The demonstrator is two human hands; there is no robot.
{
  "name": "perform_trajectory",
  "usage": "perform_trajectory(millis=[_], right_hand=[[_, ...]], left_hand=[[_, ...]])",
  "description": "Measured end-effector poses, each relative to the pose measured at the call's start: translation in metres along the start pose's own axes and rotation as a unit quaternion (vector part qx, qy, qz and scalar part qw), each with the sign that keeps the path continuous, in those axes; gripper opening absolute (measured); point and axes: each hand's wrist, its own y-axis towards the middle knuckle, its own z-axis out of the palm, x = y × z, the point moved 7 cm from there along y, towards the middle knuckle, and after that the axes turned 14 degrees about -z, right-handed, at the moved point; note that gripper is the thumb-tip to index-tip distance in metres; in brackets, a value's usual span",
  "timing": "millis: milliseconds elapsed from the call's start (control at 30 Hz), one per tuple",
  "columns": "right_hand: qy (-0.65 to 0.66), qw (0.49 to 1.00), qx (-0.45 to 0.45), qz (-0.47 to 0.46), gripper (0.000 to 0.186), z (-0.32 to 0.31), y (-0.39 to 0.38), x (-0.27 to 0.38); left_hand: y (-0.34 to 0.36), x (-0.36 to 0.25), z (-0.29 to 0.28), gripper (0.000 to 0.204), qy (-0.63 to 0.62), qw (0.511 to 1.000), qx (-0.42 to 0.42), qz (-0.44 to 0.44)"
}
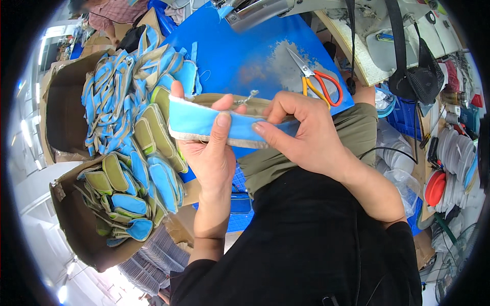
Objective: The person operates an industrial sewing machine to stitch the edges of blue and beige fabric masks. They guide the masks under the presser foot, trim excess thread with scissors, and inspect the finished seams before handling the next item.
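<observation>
A long sewn fabric piece (196,120), light blue outside with tan edging and a tan inner side, is stretched between my two hands above the blue tabletop. My left hand (212,158) grips its left part from below, thumb over the blue face and fingers behind. My right hand (309,130) pinches the right end between thumb and fingers. Loose threads stick up from the piece's upper edge. Beyond my right hand lie scissors (316,81) with red and orange handles, blades pointing away. Part of the fabric is hidden by my fingers.
Blue and tan fabric pieces (115,97) heap up at the left, some in a cardboard box (69,224) below. Another cardboard box (64,117) stands behind it. A sewing machine (268,13) overhangs the blue table (214,41). Black straps (398,41) hang at the right.
</observation>
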Motion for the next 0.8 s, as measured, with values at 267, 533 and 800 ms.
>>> perform_trajectory(millis=[267, 533, 800], right_hand=[[0.066, 0.995, 0.014, 0.073, 0.018, 0.004, 0.001, -0.002], [0.039, 0.995, 0.068, 0.064, 0.012, 0.003, 0.008, 0.004], [-0.107, 0.989, 0.088, -0.058, 0.009, 0.001, 0.016, 0.021]], left_hand=[[0.000, 0.002, -0.005, 0.088, -0.010, 1.000, 0.002, -0.010], [0.002, 0.004, -0.002, 0.089, -0.038, 0.998, -0.009, -0.056], [0.028, 0.026, -0.021, 0.040, -0.002, 0.990, -0.007, -0.141]])
